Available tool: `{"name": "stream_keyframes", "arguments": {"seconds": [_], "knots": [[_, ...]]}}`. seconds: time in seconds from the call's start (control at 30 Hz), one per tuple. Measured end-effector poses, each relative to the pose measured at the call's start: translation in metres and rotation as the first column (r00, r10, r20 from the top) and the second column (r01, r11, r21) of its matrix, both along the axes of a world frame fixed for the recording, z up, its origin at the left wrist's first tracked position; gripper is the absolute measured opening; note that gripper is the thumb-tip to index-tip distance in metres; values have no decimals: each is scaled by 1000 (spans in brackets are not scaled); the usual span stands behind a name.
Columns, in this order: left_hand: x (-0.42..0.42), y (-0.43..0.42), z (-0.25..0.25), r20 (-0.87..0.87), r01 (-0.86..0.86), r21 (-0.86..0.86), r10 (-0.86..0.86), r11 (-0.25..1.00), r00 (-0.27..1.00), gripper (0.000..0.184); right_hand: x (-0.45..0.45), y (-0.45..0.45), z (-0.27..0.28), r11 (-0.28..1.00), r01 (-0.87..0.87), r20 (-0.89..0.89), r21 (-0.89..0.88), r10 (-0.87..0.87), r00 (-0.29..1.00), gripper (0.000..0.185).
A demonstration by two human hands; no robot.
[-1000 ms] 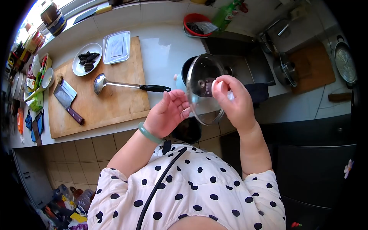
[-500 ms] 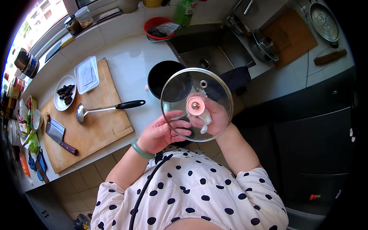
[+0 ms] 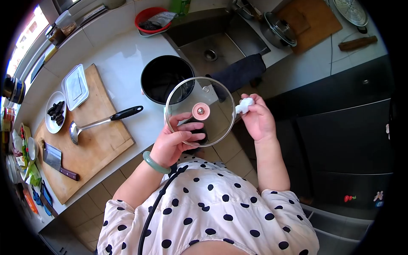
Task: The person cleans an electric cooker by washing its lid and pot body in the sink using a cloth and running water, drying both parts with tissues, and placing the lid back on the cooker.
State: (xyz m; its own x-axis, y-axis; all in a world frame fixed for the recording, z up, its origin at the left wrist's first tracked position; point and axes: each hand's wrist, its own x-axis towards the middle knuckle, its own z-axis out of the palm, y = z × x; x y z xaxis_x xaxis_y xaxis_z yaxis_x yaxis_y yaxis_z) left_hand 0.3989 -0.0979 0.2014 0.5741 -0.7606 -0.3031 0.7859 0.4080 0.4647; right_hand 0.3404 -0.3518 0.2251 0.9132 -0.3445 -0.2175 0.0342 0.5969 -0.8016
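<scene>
A round glass lid (image 3: 219, 123) with a steel rim and a pink knob is in front of my body. My left hand (image 3: 172, 142), a green bangle at its wrist, grips the lid by its left edge, and several fingers show through the glass. Off to the right of the lid, my right hand (image 3: 260, 121) pinches a crumpled white tissue (image 3: 245, 105) near the rim. Beyond the lid, a black pot (image 3: 159, 76) stands on the counter, its near right side partly covered by the glass.
On the left, a cutting board (image 3: 100, 144) carries a ladle (image 3: 95, 125), a cleaver (image 3: 53, 158), a plate of dark pieces (image 3: 56, 121) and a plastic lid (image 3: 76, 88). The sink (image 3: 195, 40) lies ahead, with a dark cloth (image 3: 240, 74) over its near edge.
My right hand, holding the tissue, has come out from under the lid to the right. The lid has shifted left in view, now in my left hand. The whole view has turned slightly.
</scene>
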Motion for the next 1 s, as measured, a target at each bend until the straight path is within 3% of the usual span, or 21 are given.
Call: {"name": "stream_keyframes", "arguments": {"seconds": [0.07,0.13,0.2,0.23,0.27,0.3,0.33,0.37,0.6,1.0], "knots": [[-2,-3,0,18,-18,23,17,1000,1000,43,-5,4,11,968,199,43,-153,-195,980,32],[-3,-7,2,33,-35,60,33,998,999,41,-7,20,29,917,247,127,-313,-217,968,33],[-6,-11,3,64,-42,84,36,996,997,40,-11,29,26,783,189,183,-593,-98,978,33],[-7,-13,4,80,-45,96,37,994,996,39,-12,38,27,753,142,154,-643,-54,987,29],[-9,-15,6,104,-59,104,48,993,993,39,-13,37,17,474,153,145,-867,-53,988,25],[-10,-17,9,129,-73,111,58,991,990,39,-13,41,19,139,174,172,-975,-25,985,26],[-12,-20,10,152,-87,117,69,989,986,38,-13,44,22,-214,184,187,-959,10,982,27],[-14,-22,10,197,-90,149,60,985,979,39,-15,45,18,-262,181,195,-948,-26,981,29],[-29,-34,9,397,-98,276,-21,956,918,42,-10,28,-1,-191,186,206,-964,-88,975,22],[-24,-43,23,581,-154,324,-67,933,811,42,17,21,27,-291,388,405,-875,0,914,18]]}}
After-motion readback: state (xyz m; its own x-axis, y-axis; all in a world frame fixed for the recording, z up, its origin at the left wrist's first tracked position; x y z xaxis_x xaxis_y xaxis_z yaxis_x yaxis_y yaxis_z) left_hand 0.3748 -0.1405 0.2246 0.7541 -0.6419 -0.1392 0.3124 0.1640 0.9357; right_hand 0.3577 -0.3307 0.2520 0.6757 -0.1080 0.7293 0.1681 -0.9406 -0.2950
